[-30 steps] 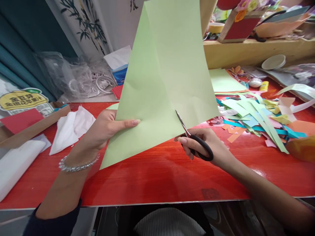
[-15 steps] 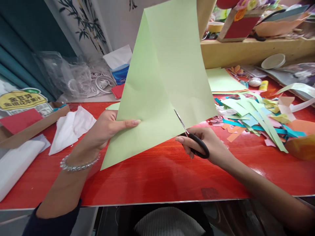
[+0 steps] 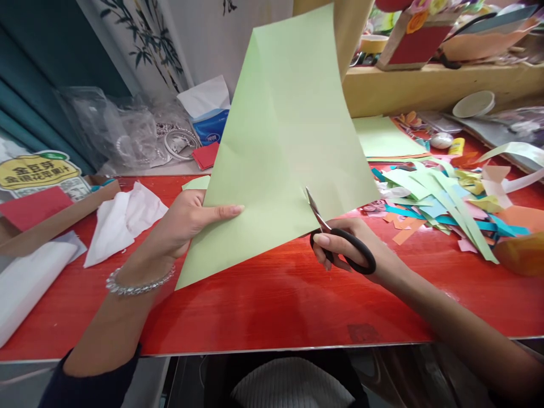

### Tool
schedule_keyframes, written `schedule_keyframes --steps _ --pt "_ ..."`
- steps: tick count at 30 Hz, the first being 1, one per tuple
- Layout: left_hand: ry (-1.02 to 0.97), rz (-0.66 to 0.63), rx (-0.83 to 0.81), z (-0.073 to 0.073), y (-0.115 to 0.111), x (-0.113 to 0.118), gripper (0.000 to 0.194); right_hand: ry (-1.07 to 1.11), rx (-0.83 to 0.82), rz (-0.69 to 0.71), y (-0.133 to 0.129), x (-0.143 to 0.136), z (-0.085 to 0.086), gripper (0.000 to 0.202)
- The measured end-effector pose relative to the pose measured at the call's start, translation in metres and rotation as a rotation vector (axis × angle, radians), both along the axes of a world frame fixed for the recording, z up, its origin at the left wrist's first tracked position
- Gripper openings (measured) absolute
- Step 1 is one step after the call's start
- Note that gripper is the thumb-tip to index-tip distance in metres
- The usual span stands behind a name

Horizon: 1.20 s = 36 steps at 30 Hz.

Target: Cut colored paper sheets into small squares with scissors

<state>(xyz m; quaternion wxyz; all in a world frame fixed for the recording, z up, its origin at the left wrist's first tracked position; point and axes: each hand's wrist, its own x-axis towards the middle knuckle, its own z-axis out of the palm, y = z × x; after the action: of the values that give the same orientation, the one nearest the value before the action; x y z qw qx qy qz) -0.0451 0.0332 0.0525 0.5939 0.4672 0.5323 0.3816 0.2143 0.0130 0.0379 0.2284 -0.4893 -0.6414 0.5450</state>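
A large sheet of light green paper (image 3: pixel 272 141) is held up above the red table, its far end raised and curving. My left hand (image 3: pixel 198 218) pinches the sheet's left edge, thumb on top and fingers hidden beneath. In my right hand (image 3: pixel 346 243) is a pair of black-handled scissors (image 3: pixel 319 217), at the sheet's near edge right of the middle. One blade lies over the paper, pointing up and away; the other is mostly hidden. The handles are spread apart.
Cut paper strips (image 3: pixel 442 198) in several colours are heaped on the right, before a stack of green sheets (image 3: pixel 382 136). On the left lie a crumpled white tissue (image 3: pixel 123 221) and a cardboard box (image 3: pixel 63 218). A tissue pack (image 3: pixel 208 124) stands behind.
The scissors' handles have spread wider, and my right hand has shifted slightly right. The sheet's far end has dropped a little. My left hand keeps its hold.
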Motion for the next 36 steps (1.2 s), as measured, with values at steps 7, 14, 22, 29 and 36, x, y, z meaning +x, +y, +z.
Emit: schedule_keyframes --steps 7,14,22,29,36 --pt "0.017 0.034 -0.028 0.004 -0.002 0.006 0.028 -0.013 0.013 0.036 0.0 0.001 0.0 0.041" --pt "0.01 0.074 -0.029 0.007 -0.003 0.011 0.02 0.006 0.009 0.021 0.001 0.002 0.0 0.04" --pt "0.008 0.06 0.001 0.007 -0.004 0.012 0.019 -0.043 0.007 -0.031 0.0 -0.001 0.0 0.041" --pt "0.005 0.053 0.004 0.005 -0.004 0.01 0.023 -0.063 0.023 -0.054 -0.001 -0.001 -0.004 0.043" --pt "0.011 -0.009 0.011 0.001 -0.001 0.002 0.02 -0.033 0.02 -0.067 -0.002 -0.002 -0.004 0.042"
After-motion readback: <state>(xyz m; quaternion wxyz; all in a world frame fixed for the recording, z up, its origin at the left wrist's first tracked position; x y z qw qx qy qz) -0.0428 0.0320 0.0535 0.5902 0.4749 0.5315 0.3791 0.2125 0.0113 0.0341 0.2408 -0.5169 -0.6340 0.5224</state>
